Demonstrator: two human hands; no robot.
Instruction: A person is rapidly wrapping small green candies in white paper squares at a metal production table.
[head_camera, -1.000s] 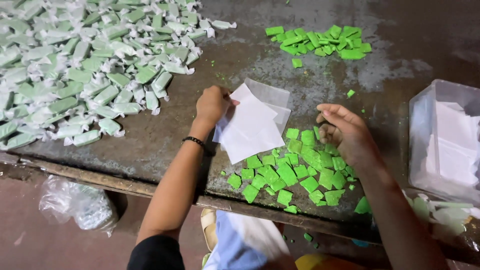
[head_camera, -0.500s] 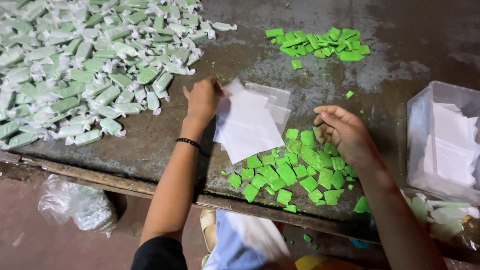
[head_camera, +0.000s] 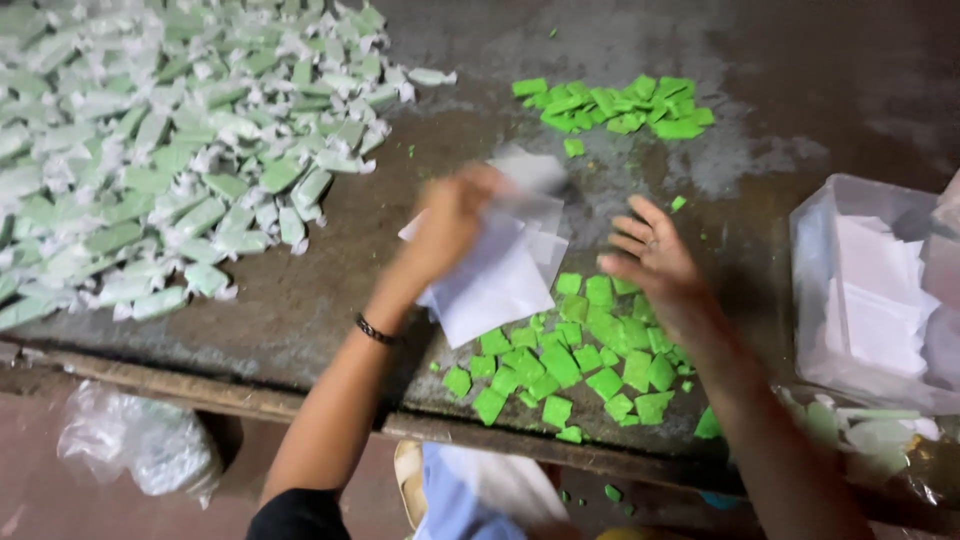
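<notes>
L hand (head_camera: 450, 222), motion-blurred, pinches a stack of white paper sheets (head_camera: 497, 280), held just above the table (head_camera: 330, 300). R hand (head_camera: 655, 258) open, fingers spread, palm down over the near pile of bare green pieces (head_camera: 570, 360), just touching its upper edge. Black band (head_camera: 376, 331) on L wrist. Second green pile (head_camera: 620, 105) farther back. Big heap of wrapped pieces (head_camera: 170, 150) at far L. Clear plastic tub (head_camera: 875, 290) w/ white sheets at R edge. Plastic bag (head_camera: 140, 445) below table, L.

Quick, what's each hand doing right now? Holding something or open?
Left hand: blurred, closed on thin white paper sheets.
Right hand: open, fingers spread, holding nothing, over the green pieces.
</notes>
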